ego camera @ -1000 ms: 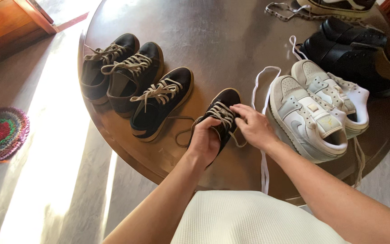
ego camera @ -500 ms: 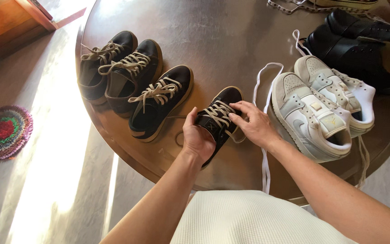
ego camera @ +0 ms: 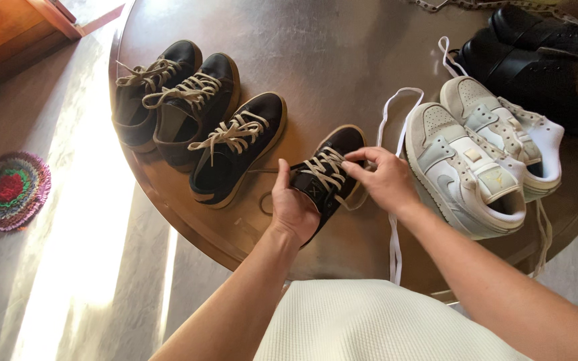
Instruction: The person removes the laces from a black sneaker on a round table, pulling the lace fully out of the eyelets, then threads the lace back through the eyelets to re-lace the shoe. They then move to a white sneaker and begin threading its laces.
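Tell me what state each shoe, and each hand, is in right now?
Dark sneaker: upright on the round table, laces in, steadied by the left hand.
Right hand: fingers pinching its laces.
Three dark sneakers: laced, ends loose, untouched.
White sneakers: upright, laces trailing loose over the table.
Black shoes: side by side, untouched.

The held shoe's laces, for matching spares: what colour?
Cream laces on the dark shoe, head view.

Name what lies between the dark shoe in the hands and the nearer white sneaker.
In the head view, the right hand and a loose white lace lie between them.
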